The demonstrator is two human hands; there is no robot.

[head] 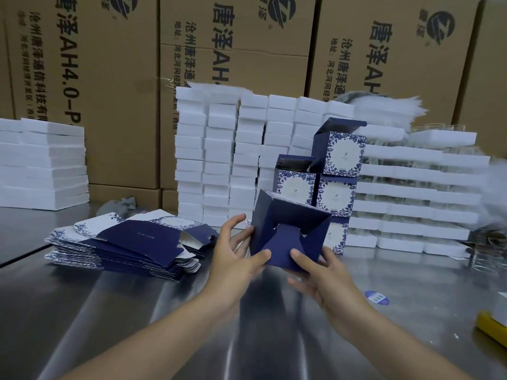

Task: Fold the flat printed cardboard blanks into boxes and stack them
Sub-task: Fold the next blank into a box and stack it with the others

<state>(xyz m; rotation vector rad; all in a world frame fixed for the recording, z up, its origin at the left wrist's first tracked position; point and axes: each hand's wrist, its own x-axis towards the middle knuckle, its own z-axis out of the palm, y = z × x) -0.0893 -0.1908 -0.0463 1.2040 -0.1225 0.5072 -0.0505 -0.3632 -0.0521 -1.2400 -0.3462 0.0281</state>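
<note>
Here, you are holding a half-folded navy cardboard box (pixel 288 229) above the shiny steel table (pixel 137 311). Your left hand (pixel 236 259) is gripping its seven o'clock corner and your right hand (pixel 323 272) its five o'clock edge, thumbs pressing the flaps. Flat printed blanks (pixel 123 242) are lying at nine o'clock, and finished floral boxes (pixel 337 171) are standing stacked at one o'clock.

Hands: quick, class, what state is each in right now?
Left hand: grips the half-folded box at its left edge.
Right hand: grips the same box at its lower right.
</note>
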